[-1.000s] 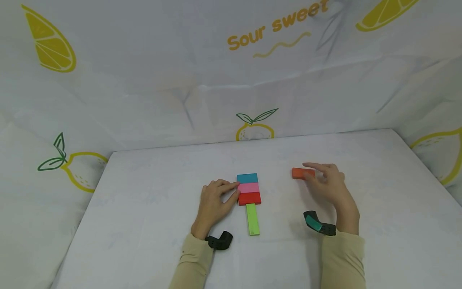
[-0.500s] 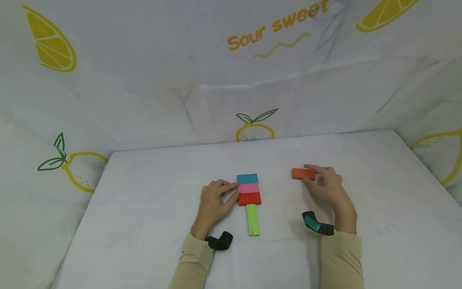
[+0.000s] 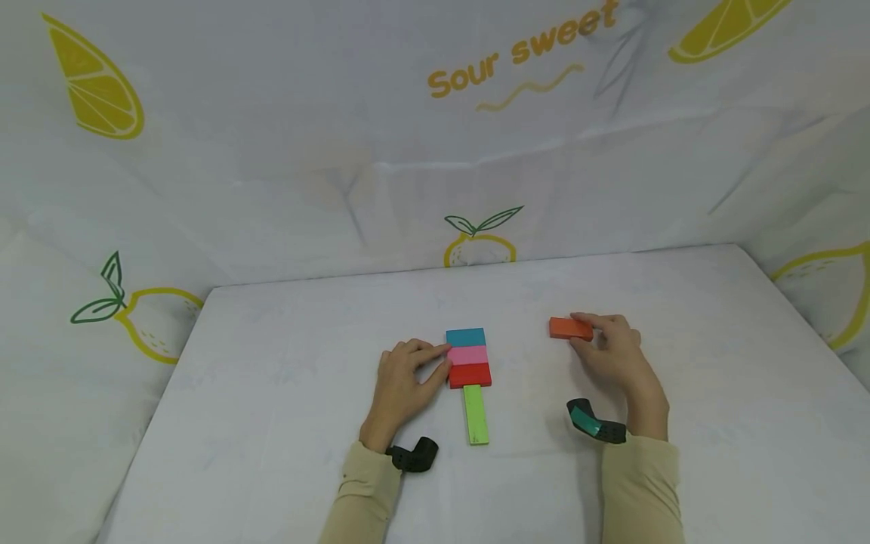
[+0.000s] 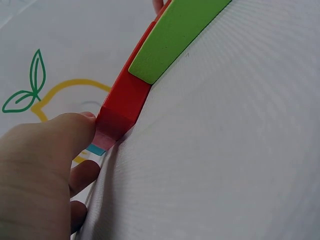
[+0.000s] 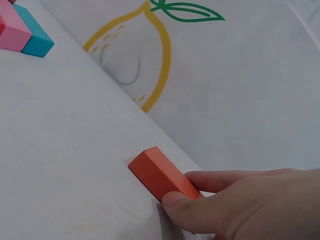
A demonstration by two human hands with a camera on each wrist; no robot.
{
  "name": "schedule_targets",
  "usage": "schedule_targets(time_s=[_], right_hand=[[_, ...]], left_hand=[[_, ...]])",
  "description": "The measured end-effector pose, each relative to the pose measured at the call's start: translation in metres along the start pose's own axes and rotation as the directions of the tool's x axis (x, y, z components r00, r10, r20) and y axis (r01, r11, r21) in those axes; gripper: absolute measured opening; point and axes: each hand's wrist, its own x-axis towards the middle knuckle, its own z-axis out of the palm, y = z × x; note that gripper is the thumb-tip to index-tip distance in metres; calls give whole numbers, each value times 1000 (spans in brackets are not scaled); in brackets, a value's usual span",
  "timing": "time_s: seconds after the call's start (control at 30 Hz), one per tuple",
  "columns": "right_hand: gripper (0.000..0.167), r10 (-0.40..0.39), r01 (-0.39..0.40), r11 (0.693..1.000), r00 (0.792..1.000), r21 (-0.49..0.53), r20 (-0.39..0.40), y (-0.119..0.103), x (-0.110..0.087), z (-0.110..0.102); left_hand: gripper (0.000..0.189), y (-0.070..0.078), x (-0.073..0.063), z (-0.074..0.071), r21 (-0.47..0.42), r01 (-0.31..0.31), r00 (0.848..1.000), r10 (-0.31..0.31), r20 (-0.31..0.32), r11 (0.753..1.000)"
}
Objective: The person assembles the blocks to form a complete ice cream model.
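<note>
Blue (image 3: 465, 338), pink (image 3: 469, 354) and red (image 3: 470, 375) blocks lie flat against one another in a stack of rows on the white table. From the red one's near side a lime-green block (image 3: 476, 415) runs toward the person. The left hand (image 3: 401, 385) rests at the left ends of this group, index fingertip by the pink block and thumb touching near the red one. Off to the right, the right hand (image 3: 618, 355) pinches the right end of an orange block (image 5: 162, 172) between thumb and index finger. That block sits on the table, lengthwise across.
A white cloth with lemon prints (image 3: 480, 249) hangs behind the table (image 3: 306, 340) and along both sides. Each wrist wears a dark camera band, the left one (image 3: 414, 455) close to the table surface.
The right hand's index finger has come down to the orange block's far side, so thumb and finger now pinch it. Its forearm has shifted slightly left. The left hand stays put.
</note>
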Motion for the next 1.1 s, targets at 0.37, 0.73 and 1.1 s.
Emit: schedule_targets(time_s=[0.37,0.73,1.1], right_hand=[[44,-14,14,1000,1000,-19,-8,0,2,2],[42,-24,24,1000,1000,-17,-16,-3,4,4],[43,-25,25,1000,999,-13,-29,-11,5,9]], left_hand=[[28,1,-1,0,-11,7,1000,-7,5,1000],[29,2,-1,-2,-12,16,1000,-16,16,1000],[29,2,-1,-1,-13,20,1000,-20,11,1000]])
